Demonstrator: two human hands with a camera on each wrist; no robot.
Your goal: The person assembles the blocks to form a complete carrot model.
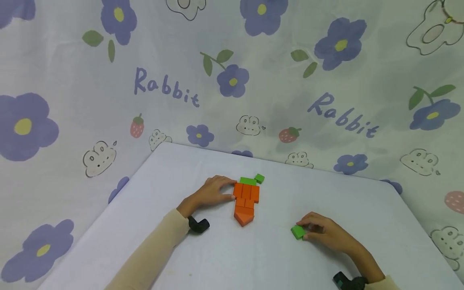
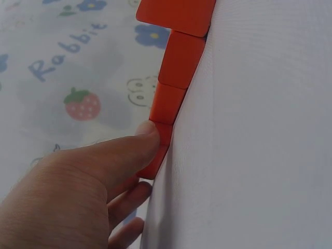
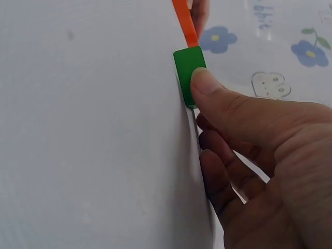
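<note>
On the white table lies a flat arrangement of orange blocks with a pointed piece at its near end. A green block sits against its far end, and a small green block is tilted beside that. My left hand holds the leftmost orange block between thumb and forefinger; the thumb lies on orange in the left wrist view. Lower right, my right hand pinches another green block, close to the table surface. Its forefinger is partly hidden in the right wrist view.
The white tabletop stretches around both hands. Behind it hangs a pale cloth printed with flowers, rabbits and strawberries. A black wrist device is on the left wrist and another black device on the right.
</note>
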